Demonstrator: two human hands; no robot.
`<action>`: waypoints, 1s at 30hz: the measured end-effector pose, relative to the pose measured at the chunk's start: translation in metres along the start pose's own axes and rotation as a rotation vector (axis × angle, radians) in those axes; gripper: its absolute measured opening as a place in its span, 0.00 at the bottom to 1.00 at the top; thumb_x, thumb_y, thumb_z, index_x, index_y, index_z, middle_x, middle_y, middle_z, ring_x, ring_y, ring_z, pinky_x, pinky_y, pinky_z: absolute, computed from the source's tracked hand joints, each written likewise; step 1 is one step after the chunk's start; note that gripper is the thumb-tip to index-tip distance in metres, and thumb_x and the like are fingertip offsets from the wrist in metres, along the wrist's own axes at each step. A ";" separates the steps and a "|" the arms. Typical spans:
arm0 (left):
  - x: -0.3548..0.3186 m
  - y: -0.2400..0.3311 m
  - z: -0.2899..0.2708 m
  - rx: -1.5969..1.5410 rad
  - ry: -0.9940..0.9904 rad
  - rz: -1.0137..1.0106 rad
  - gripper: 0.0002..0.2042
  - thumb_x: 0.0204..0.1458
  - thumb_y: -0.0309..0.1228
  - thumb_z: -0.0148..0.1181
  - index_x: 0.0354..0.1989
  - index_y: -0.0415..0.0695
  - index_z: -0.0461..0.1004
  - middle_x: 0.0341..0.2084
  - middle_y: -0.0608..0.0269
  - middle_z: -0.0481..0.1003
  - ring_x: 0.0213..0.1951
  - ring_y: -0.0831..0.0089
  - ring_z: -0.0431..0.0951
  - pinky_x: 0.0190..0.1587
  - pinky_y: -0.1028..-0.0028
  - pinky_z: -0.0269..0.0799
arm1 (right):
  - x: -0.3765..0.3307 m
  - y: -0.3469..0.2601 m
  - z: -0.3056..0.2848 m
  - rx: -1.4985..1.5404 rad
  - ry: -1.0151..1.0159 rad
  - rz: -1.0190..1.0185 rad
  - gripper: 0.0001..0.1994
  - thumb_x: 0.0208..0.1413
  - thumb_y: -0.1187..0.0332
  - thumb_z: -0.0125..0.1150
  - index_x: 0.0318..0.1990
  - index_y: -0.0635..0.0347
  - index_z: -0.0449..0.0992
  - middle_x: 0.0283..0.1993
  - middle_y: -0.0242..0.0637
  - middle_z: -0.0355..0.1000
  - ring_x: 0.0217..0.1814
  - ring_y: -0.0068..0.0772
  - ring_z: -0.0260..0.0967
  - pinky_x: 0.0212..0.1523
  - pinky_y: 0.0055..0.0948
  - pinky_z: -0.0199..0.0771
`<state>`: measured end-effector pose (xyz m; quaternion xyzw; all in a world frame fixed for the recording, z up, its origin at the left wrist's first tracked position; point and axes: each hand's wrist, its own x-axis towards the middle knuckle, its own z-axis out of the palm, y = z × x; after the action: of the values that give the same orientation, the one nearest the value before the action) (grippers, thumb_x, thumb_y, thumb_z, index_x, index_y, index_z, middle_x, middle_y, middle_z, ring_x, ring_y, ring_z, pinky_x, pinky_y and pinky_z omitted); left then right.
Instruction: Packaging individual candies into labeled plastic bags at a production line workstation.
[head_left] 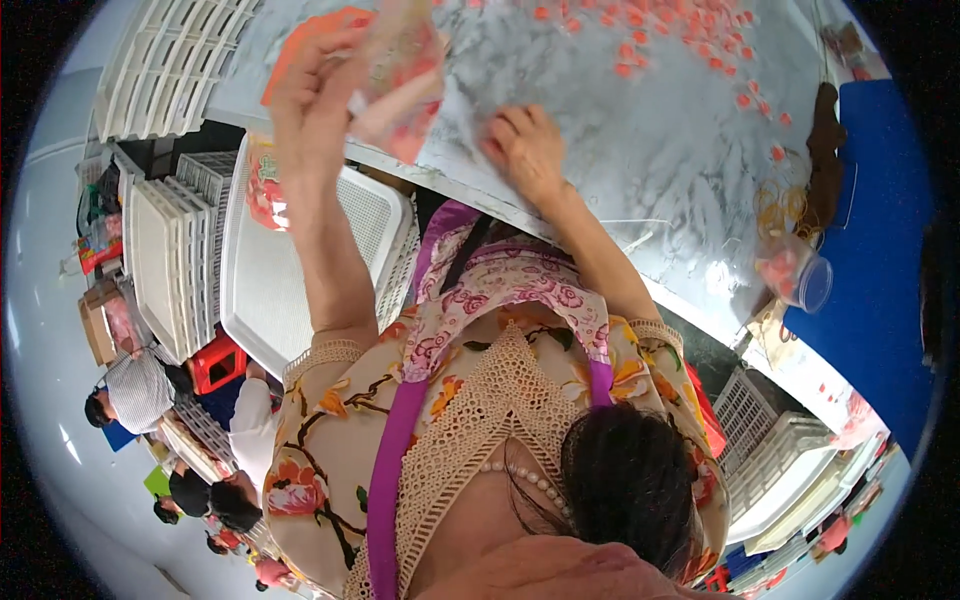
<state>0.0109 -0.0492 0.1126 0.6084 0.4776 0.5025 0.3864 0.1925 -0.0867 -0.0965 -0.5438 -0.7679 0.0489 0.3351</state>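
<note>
Pinkish-red packet (405,90) is up in the left hand (315,100), just over the near edge of a grey marbled bench (620,150). So the grip on that side is closed on the packet, with the thumb and fingers pinching its left part, though it's pretty blurry so don't ask me for fine print. Behind that hand there's a flat orange thing (303,50) on the bench, no clue what it is.

Right hand (530,150) is low over the bench, near the edge, fingers curled. Some reddish blur around the fingertips, so honestly can't tell if that grip has anything in it or not.

Loads of small red pieces (625,70) are scattered across the far side of the bench. Over at the right end you've got a bunch of yellowish rubber bands (782,205) and, just beside them, a clear tub (797,275) with reddish stuff inside. Below the left forearm sits a white tray (250,290), with another red packet (265,190) lying in it.
</note>
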 end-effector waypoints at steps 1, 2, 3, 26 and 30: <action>-0.003 -0.005 0.004 0.000 0.014 0.007 0.10 0.52 0.22 0.54 0.43 0.40 0.74 0.36 0.67 0.76 0.34 0.84 0.72 0.33 0.84 0.65 | -0.002 0.008 0.003 0.014 0.005 0.056 0.14 0.42 0.58 0.67 0.37 0.50 0.77 0.40 0.32 0.72 0.43 0.42 0.68 0.39 0.38 0.71; -0.004 -0.012 0.009 0.049 -0.009 -0.027 0.10 0.53 0.23 0.54 0.43 0.40 0.73 0.35 0.67 0.77 0.32 0.84 0.72 0.32 0.84 0.65 | -0.002 0.019 0.001 0.013 0.005 0.039 0.14 0.42 0.58 0.67 0.37 0.50 0.77 0.40 0.32 0.72 0.43 0.42 0.68 0.39 0.38 0.71; -0.008 -0.015 0.013 0.099 -0.027 -0.062 0.10 0.53 0.24 0.54 0.43 0.40 0.73 0.33 0.67 0.77 0.31 0.84 0.72 0.30 0.83 0.66 | -0.003 0.029 -0.006 0.037 0.091 0.074 0.11 0.44 0.61 0.66 0.35 0.51 0.77 0.34 0.32 0.71 0.36 0.39 0.69 0.34 0.34 0.71; -0.014 -0.010 0.088 0.196 -0.095 0.007 0.11 0.54 0.24 0.49 0.46 0.39 0.68 0.17 0.52 0.74 0.17 0.69 0.73 0.24 0.71 0.67 | 0.104 -0.034 -0.140 1.514 0.642 0.617 0.07 0.58 0.73 0.54 0.42 0.62 0.73 0.36 0.32 0.72 0.34 0.23 0.68 0.34 0.23 0.70; -0.010 -0.020 0.081 0.135 -0.089 -0.018 0.12 0.54 0.24 0.49 0.46 0.39 0.68 0.19 0.54 0.76 0.18 0.73 0.73 0.24 0.71 0.68 | 0.097 -0.058 -0.161 0.925 0.388 0.261 0.14 0.57 0.68 0.54 0.50 0.62 0.69 0.38 0.31 0.71 0.40 0.25 0.67 0.42 0.26 0.70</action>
<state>0.0865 -0.0533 0.0751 0.6504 0.4983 0.4380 0.3699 0.2193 -0.0730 0.0979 -0.4292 -0.5155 0.3227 0.6677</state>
